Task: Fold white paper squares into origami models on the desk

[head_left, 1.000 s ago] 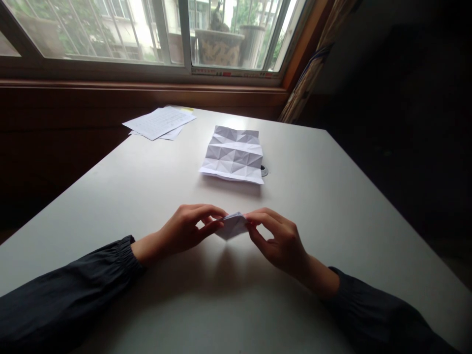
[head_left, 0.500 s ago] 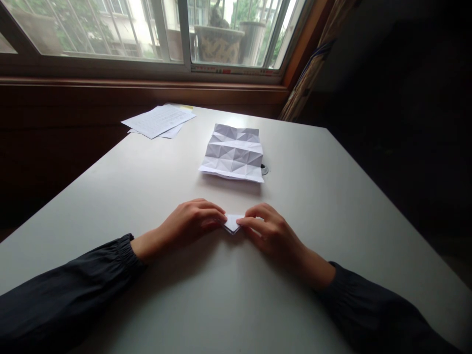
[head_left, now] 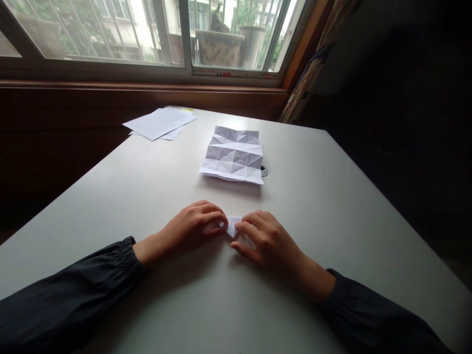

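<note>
A small folded white paper (head_left: 232, 229) with a downward-pointing tip lies on the table between my two hands. My left hand (head_left: 195, 221) grips its left corner, fingers bent over the top and the thumb beneath. On the other side, my right hand (head_left: 271, 241) touches the paper's right part with its index fingertip. The right thumb is held apart from the paper, nearer to me, so that hand is open. The fingers cover both side corners of the paper.
Beyond my hands on the white table (head_left: 165, 305) lies a creased white sheet (head_left: 233, 155), beside a round cable hole (head_left: 264, 171). Several written sheets (head_left: 158, 123) overlap at the far left edge. A window (head_left: 110, 34) and a bunched curtain (head_left: 306, 81) stand behind the table.
My right thumb has come away from the folded paper and moved toward me. The right index finger has shifted slightly left over the paper. My left hand has hardly moved.
</note>
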`<state>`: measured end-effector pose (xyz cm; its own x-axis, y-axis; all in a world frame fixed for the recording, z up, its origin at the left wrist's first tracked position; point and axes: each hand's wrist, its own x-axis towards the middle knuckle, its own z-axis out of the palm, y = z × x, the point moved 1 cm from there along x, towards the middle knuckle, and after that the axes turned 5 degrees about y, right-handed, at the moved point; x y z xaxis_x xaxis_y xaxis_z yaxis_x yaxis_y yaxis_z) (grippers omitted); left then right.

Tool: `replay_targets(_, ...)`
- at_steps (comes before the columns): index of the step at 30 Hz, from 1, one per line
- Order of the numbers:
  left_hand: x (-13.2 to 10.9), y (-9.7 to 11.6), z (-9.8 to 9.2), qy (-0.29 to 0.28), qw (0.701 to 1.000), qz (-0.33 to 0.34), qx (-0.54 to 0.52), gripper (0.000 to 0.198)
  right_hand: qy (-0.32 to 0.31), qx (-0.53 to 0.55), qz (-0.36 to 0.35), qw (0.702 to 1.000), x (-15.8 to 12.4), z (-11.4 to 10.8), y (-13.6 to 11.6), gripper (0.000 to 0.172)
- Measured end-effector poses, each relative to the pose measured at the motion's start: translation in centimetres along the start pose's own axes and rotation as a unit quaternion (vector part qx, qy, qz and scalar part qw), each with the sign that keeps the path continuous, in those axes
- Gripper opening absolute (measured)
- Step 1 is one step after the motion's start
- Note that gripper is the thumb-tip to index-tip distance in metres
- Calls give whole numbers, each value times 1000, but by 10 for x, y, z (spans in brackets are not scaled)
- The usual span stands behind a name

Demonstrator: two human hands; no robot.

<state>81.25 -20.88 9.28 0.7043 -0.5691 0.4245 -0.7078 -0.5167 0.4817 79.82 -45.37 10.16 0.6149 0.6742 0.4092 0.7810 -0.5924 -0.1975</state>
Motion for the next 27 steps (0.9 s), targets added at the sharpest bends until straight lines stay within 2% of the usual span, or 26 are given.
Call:
replay_targets(4,0,2,0,12,1000,1,-19,23,15,16,5,1000,1,4,-1,33)
replay_targets(7,0,6,1,42,998,35,-34,26,30,21,-6,999,2,7,0,42)
replay_targets(11,2,10,2,84,994,66,-30,32,57,36,-22,997,3,8,0,37)
replay_targets(14,2,9,4,107,993,44,-33,42,73,48,-18,996,3,8,0,33)
replay_targets(18,2,6,5,108,993,-7,-37,56,85,63,-2,994,3,7,0,33)
replay_targets(22,3,6,6,100,993,-51,-46,65,107,132,30,985,0,11,0,31)
replay_targets(27,7,4,8,102,990,-69,-66,76,114,205,72,970,-5,17,-1,34)
